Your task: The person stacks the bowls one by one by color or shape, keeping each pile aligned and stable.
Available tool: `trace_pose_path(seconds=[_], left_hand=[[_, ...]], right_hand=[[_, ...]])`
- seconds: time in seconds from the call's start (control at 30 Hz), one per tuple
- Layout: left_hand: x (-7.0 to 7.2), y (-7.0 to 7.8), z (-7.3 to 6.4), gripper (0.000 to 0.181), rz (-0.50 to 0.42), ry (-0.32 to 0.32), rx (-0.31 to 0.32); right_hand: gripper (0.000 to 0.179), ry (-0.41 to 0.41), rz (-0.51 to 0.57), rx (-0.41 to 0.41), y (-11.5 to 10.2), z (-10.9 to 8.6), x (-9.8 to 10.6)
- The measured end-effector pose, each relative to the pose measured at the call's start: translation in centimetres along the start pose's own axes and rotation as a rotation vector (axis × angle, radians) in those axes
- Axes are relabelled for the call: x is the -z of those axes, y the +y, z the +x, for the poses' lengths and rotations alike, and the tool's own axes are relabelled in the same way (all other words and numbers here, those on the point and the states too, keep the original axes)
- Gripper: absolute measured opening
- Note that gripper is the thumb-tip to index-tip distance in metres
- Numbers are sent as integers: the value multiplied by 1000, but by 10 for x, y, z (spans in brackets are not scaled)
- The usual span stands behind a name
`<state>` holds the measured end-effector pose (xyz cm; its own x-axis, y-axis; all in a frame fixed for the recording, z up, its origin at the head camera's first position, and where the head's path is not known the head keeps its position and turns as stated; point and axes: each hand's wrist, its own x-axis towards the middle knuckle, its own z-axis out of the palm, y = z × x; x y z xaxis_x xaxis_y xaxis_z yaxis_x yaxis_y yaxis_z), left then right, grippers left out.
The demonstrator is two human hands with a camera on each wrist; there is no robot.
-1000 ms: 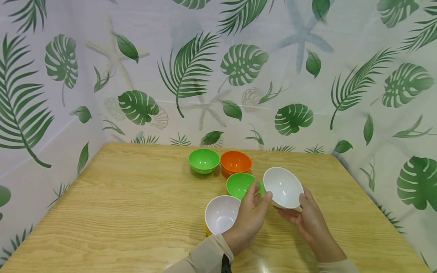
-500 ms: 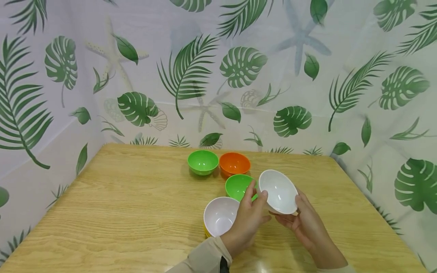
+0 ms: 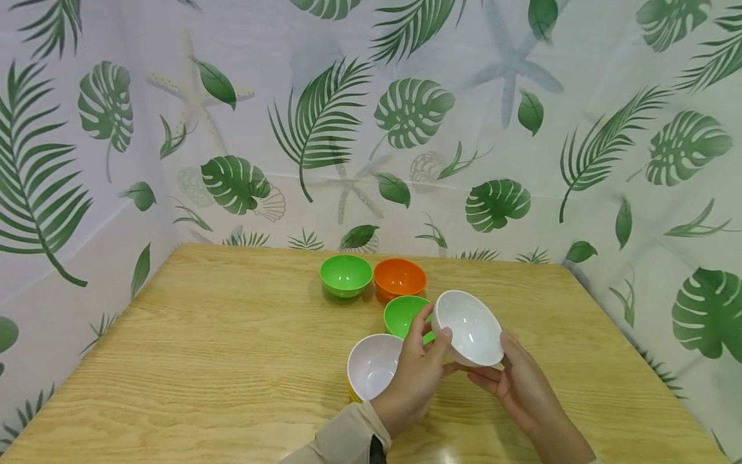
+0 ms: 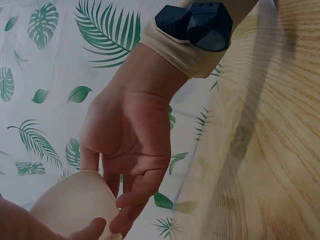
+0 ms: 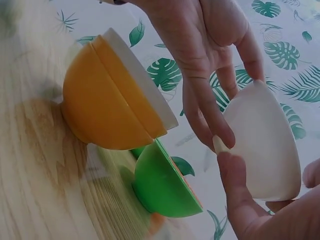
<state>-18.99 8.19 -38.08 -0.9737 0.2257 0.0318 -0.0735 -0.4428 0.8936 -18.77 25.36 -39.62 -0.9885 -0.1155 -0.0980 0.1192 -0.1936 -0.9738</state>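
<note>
Both hands hold a white bowl (image 3: 468, 327) above the table, tilted so its inside shows in the head view. My left hand (image 3: 413, 370) grips its left side, thumb at the rim and fingers behind. My right hand (image 3: 524, 380) holds the right side, thumb near the rim and fingers under the base. From the right wrist view, the bowl's smooth outer side (image 5: 262, 140) sits between both hands' fingers. Beneath the left wrist is a stack with another white bowl (image 3: 371, 364) on top of yellow bowls (image 5: 107, 95), partly covered by that hand.
Behind the hands stands a green bowl (image 3: 400, 314), partly hidden by the left fingers. Farther back are an orange bowl (image 3: 400, 278) and a second green bowl (image 3: 346, 276), side by side. The wooden table (image 3: 220, 348) meets a leaf-patterned cloth (image 3: 429, 212) at its back edge.
The white bowl has moved a little left and down towards my left hand, whose fingers have come onto its rim. The right hand has moved with it; the other bowls stay put.
</note>
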Motion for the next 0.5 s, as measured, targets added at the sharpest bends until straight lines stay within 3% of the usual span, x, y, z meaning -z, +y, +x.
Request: trace_pose_path(seconds=[0.13,0.3,0.5], left_hand=[[3,3,0,51,25,12,-7],[6,7,0,56,34,37,18],[9,13,-1,60,0,48,24]], right_hand=[[39,-23,-22,98,1,-2,-3],[55,29,-137,227,3,-8,-10],[67,95,-300,257,4,-10,-19]])
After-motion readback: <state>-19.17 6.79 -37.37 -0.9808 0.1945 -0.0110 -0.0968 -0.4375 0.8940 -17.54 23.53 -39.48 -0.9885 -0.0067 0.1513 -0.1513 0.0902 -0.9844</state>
